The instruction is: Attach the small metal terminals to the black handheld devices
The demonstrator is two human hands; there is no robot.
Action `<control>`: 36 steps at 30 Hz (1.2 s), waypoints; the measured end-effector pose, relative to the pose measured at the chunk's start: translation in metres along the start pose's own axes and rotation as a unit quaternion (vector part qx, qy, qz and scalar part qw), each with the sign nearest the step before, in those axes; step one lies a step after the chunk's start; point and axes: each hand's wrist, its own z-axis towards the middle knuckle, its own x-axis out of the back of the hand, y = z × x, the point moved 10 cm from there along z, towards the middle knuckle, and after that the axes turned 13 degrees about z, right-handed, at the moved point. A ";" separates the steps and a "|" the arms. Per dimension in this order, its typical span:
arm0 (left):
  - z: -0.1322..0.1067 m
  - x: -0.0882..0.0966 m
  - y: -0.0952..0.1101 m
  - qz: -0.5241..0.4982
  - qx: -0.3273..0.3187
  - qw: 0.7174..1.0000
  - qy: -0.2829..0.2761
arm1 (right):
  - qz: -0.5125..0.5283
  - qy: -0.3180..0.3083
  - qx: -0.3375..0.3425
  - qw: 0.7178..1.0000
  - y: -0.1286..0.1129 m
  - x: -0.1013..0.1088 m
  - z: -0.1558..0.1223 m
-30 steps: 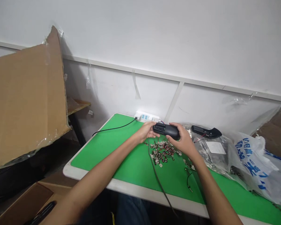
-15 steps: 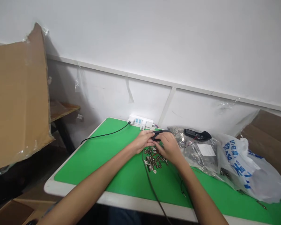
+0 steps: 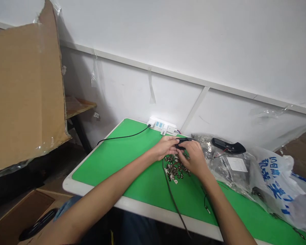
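Note:
Both my hands meet over the far middle of a green-topped table (image 3: 122, 163). My left hand (image 3: 165, 147) grips the left end of a black plastic handle-shaped housing (image 3: 183, 141). My right hand (image 3: 193, 158) curls over its right part, hiding most of it. Just below the hands lies a pile of small metal contact pieces (image 3: 177, 168). A second black housing (image 3: 228, 146) with red wires rests on clear plastic bags to the right.
A white power strip (image 3: 161, 126) with a black cable (image 3: 122, 137) sits at the table's far edge. A dark cord (image 3: 174, 200) runs off the near edge. Clear bags of parts (image 3: 226, 166) and a white bag with blue print (image 3: 277, 180) fill the right. Cardboard (image 3: 22, 92) stands left.
My right hand has closed further over the black housing, which showed nearly whole a second ago. The view swung left and then back; the hands stayed above the metal pieces.

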 end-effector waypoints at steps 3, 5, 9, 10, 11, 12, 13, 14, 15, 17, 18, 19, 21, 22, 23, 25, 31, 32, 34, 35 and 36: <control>0.001 0.005 -0.008 0.007 0.023 0.999 0.033 | -0.004 -0.039 0.008 0.999 -0.001 -0.005 0.000; 0.001 0.006 -0.012 0.008 0.036 0.998 0.053 | -0.009 -0.064 0.007 0.998 -0.001 -0.008 0.000; 0.001 0.004 -0.015 -0.025 0.036 0.997 0.069 | -0.040 -0.061 0.008 0.997 -0.005 -0.006 0.002; 0.001 0.004 -0.015 -0.034 0.033 0.997 0.068 | -0.045 -0.053 0.012 0.998 -0.007 -0.005 0.002; 0.001 0.003 -0.014 -0.042 0.029 0.996 0.067 | -0.046 -0.044 0.017 0.998 -0.010 -0.003 0.002; 0.002 0.002 -0.014 -0.050 0.026 0.996 0.066 | -0.046 -0.035 0.022 0.998 -0.011 -0.001 0.002; 0.002 0.002 -0.014 -0.058 0.025 0.996 0.063 | -0.043 -0.027 0.027 0.998 -0.013 0.000 0.002; 0.002 0.001 -0.014 -0.066 0.024 0.996 0.061 | -0.040 -0.022 0.029 0.999 -0.014 0.002 0.002; 0.002 0.001 -0.014 -0.073 0.023 0.995 0.059 | -0.037 -0.018 0.030 0.999 -0.014 0.002 0.002; 0.002 0.001 -0.014 -0.084 0.018 0.995 0.057 | -0.033 -0.016 0.026 0.999 -0.013 0.003 0.001; 0.002 0.001 -0.014 -0.087 0.015 0.995 0.055 | -0.033 -0.015 0.024 0.999 -0.012 0.003 0.000; 0.002 0.001 -0.014 -0.088 0.013 0.994 0.056 | -0.032 -0.012 0.022 0.999 -0.012 0.003 0.000; 0.002 0.001 -0.014 -0.088 0.012 0.994 0.058 | -0.030 -0.005 0.020 0.999 -0.012 0.003 0.000; 0.002 0.001 -0.013 -0.091 0.011 0.994 0.059 | -0.028 -0.001 0.018 0.999 -0.011 0.004 -0.001; 0.001 0.001 -0.012 -0.097 0.010 0.993 0.061 | -0.026 0.004 0.016 1.000 -0.010 0.005 -0.001; 0.000 0.000 -0.010 -0.107 0.009 0.992 0.059 | -0.021 0.013 0.010 1.000 -0.008 0.007 0.000; -0.002 -0.007 -0.007 -0.065 0.006 0.997 0.033 | 0.047 -0.024 0.029 0.998 -0.014 0.004 0.003; -0.001 -0.006 -0.008 -0.061 0.004 0.998 0.033 | 0.057 -0.032 0.030 0.997 -0.015 0.003 0.003; 0.000 -0.005 -0.010 -0.062 0.006 0.997 0.038 | 0.063 -0.034 0.023 0.997 -0.016 0.003 0.004; 0.001 -0.004 -0.010 -0.064 0.008 0.997 0.039 | 0.062 -0.031 0.019 0.997 -0.015 0.003 0.004; 0.001 -0.003 -0.011 -0.065 0.012 0.997 0.040 | 0.061 -0.029 0.015 0.998 -0.014 0.003 0.004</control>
